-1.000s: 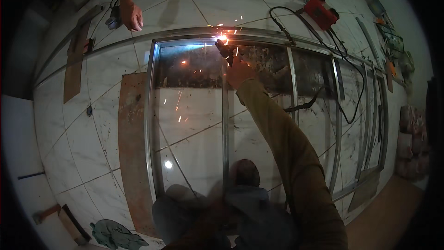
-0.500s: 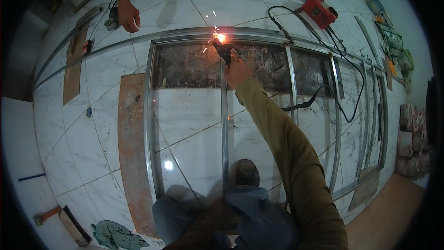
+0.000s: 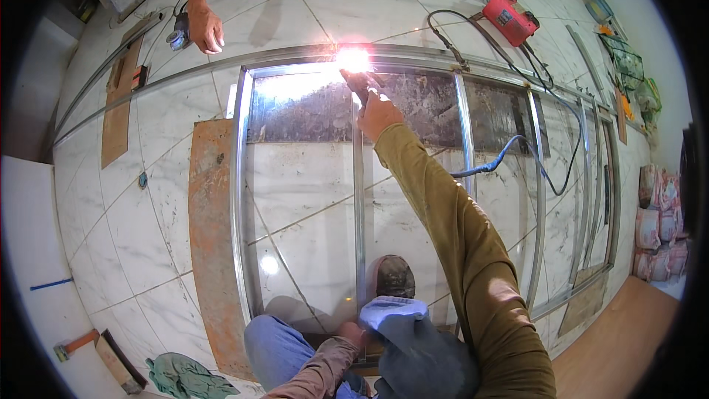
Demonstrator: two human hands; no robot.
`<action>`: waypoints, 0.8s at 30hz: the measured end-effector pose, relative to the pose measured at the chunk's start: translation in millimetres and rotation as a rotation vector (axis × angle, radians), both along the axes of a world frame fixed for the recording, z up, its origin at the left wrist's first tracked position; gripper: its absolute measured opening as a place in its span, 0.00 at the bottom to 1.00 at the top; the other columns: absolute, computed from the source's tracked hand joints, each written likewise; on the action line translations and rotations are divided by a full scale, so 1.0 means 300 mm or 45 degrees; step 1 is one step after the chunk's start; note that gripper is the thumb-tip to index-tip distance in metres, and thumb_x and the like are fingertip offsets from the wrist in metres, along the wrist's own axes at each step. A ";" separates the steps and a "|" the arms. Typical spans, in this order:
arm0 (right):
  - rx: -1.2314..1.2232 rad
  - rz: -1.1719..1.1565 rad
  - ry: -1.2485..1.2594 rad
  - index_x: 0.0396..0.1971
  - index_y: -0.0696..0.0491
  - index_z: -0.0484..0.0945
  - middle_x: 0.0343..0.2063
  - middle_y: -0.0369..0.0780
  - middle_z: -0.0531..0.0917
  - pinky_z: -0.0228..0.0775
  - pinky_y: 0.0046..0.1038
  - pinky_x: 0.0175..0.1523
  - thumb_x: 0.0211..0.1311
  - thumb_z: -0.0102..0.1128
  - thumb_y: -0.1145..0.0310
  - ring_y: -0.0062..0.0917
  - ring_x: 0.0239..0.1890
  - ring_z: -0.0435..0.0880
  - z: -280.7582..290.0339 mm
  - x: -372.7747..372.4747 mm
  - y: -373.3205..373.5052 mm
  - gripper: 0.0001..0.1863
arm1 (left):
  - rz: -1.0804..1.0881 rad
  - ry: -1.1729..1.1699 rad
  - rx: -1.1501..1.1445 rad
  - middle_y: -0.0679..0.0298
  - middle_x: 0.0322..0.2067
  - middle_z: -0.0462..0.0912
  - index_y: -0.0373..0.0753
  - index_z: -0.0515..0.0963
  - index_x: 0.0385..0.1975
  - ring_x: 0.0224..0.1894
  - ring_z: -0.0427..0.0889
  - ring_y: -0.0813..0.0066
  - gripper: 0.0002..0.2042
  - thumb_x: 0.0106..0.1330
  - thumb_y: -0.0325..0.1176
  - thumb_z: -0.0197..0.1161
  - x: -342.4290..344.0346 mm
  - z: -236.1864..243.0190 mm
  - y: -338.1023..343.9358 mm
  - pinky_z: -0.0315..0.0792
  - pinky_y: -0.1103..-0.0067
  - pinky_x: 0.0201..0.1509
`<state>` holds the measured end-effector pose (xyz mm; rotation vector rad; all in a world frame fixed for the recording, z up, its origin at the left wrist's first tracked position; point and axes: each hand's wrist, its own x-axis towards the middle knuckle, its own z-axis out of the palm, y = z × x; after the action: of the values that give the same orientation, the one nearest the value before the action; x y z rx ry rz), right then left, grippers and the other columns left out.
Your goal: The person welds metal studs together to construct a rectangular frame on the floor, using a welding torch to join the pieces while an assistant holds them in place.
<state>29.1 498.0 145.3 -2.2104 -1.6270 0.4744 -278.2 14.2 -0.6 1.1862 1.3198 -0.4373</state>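
My right hand (image 3: 380, 115) is closed round a welding electrode holder (image 3: 360, 87). At its tip a white-pink arc glares on the far rail of a metal tube frame (image 3: 238, 177), hiding the joint beside the middle bar. The frame lies flat on the tiled floor. My left hand (image 3: 353, 334) is low between my knees, by the middle bar's near end; its fingers are hidden. Beneath the far rail lies a dark, stained metal sheet (image 3: 295, 114).
Across the frame another person's hand (image 3: 207, 29) hangs near an angle grinder (image 3: 178, 35). A red welding machine (image 3: 511, 19) stands far right, its black cable (image 3: 572, 155) looping over the frame. A rusty sheet (image 3: 210, 244), a hammer (image 3: 77, 343) and green cloth (image 3: 181, 375) lie left. Bags (image 3: 657, 210) are stacked right.
The small orange glow with sparks has grown into a bright white arc, lighting the whole scene. My right hand stays almost in place. My left hand now shows more plainly.
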 end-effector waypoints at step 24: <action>0.023 -0.056 0.000 0.47 0.59 0.72 0.39 0.53 0.82 0.76 0.47 0.48 0.57 0.59 0.64 0.49 0.42 0.83 -0.041 0.084 -0.048 0.20 | -0.107 -0.167 0.057 0.45 0.54 0.79 0.39 0.73 0.57 0.60 0.75 0.48 0.34 0.56 0.58 0.66 0.145 0.306 0.215 0.71 0.64 0.61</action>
<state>54.4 483.5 133.1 -2.2284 -1.5728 0.4457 -234.6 78.8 91.2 1.2898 1.1757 -0.3855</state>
